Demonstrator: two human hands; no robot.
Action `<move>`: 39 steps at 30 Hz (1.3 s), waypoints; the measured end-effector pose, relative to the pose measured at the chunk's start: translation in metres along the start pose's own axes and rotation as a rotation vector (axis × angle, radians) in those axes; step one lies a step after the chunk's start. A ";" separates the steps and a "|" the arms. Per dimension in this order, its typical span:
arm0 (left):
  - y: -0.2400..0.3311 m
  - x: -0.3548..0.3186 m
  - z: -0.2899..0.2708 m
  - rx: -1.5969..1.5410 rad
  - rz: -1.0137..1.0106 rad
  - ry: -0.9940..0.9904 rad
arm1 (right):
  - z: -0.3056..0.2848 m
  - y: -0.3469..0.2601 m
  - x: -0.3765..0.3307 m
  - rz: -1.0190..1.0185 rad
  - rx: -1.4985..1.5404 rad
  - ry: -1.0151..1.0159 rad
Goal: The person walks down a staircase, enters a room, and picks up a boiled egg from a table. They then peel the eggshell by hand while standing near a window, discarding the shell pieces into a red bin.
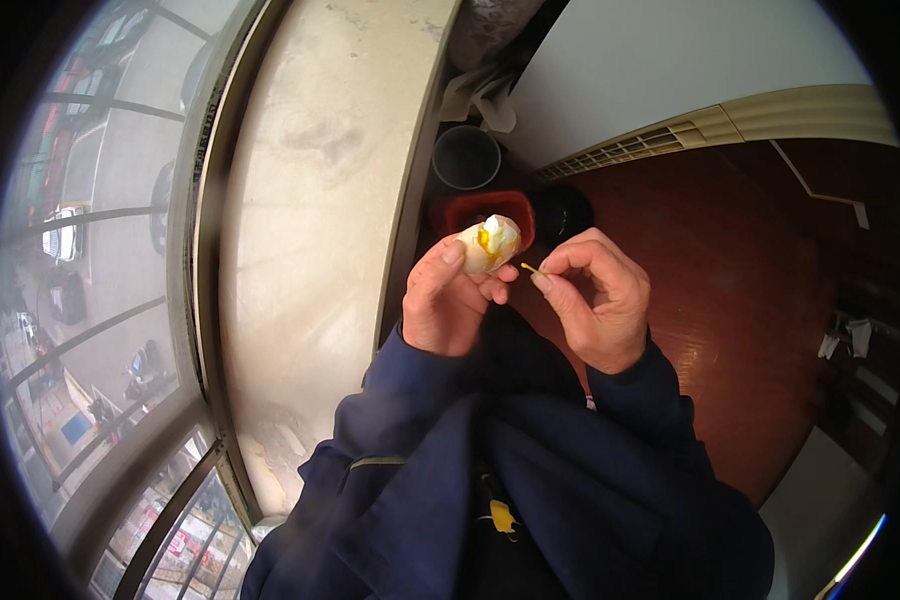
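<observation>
My left hand (448,300) is closed around a boiled egg (489,246), holding it up between thumb and fingers. White shows at the egg's broken top, and yellow yolk runs down its pale shell. Just to the right, my right hand (602,300) pinches a short thin stick (532,269) between thumb and forefinger. Its tip is yellow and points toward the egg, a small gap apart from it. What kind of stick it is I cannot make out.
A pale stone windowsill (315,200) runs along my left, beside a barred window (110,210) onto a street. Below and beyond the egg stand a red bin (448,214) and a dark grey bucket (466,158). A white cabinet (670,70) rises above the reddish floor (710,240).
</observation>
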State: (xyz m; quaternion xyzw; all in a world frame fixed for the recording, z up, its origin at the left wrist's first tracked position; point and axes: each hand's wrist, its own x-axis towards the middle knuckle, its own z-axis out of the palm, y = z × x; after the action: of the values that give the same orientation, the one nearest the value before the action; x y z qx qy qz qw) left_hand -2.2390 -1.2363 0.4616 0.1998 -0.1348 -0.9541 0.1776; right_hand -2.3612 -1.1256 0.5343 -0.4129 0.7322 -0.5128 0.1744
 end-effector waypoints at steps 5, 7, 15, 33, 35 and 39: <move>0.000 0.001 0.001 -0.005 0.034 0.000 | -0.005 0.017 0.001 0.136 -0.035 0.034; -0.001 0.000 0.002 0.008 0.070 0.014 | -0.001 0.028 0.002 0.169 -0.063 0.089; -0.004 -0.001 0.005 0.140 0.190 0.077 | 0.004 0.031 0.004 0.202 -0.087 0.065; -0.011 -0.007 0.007 0.240 0.270 0.047 | 0.012 0.011 0.004 0.136 -0.072 0.004; -0.012 -0.008 0.007 0.225 0.257 0.055 | 0.013 0.011 0.002 0.151 -0.055 0.000; -0.014 -0.008 0.007 0.235 0.271 0.046 | 0.013 0.012 0.001 0.143 -0.057 0.006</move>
State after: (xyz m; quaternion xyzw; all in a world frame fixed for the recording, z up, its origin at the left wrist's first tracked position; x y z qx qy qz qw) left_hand -2.2390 -1.2198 0.4656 0.2210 -0.2671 -0.8943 0.2829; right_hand -2.3579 -1.1326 0.5179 -0.3628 0.7748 -0.4791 0.1963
